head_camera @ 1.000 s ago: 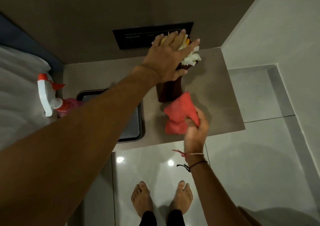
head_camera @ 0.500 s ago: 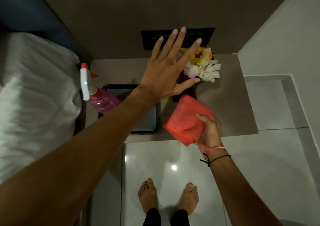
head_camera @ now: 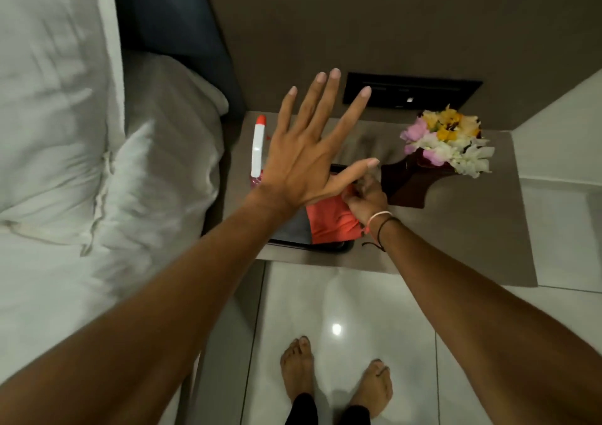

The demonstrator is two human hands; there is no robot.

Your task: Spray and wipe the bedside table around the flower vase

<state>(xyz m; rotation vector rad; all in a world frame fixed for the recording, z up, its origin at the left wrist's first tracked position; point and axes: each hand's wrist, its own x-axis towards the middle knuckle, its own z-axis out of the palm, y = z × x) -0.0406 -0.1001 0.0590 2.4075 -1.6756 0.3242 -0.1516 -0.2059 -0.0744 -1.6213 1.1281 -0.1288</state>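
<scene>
- Two hands work over the tabletop point(head_camera: 472, 229): the left hand point(head_camera: 306, 160) hovers flat, fingers spread, gripping nothing; the right hand point(head_camera: 366, 201) has its grip closed on the red cloth point(head_camera: 329, 224), which lies across a dark tray point(head_camera: 293, 229).
- Best to press the cloth flat and sweep close around the flower vase point(head_camera: 413, 180), which stands at the back right.
- The spray bottle point(head_camera: 258, 151) stands by the bed point(head_camera: 81, 164); pale tiled floor point(head_camera: 332, 310) below.

Your right hand point(head_camera: 366, 201) bunches a red cloth point(head_camera: 329, 221), soft and matt, creased. Beneath it, a dark tray point(head_camera: 338, 247), smooth, rim faintly shiny. The bedside table point(head_camera: 462, 229) looks matt, with a fine grain like laminate or wood. At 9 o'clock of your left hand point(head_camera: 306, 160), a spray bottle point(head_camera: 258, 151) of glossy plastic. At 3 o'clock, a flower vase point(head_camera: 410, 183), dark and smooth. Floor tiles point(head_camera: 342, 310) are glossy and reflect a light. The bedding point(head_camera: 81, 164) is white cloth, rumpled.
</scene>
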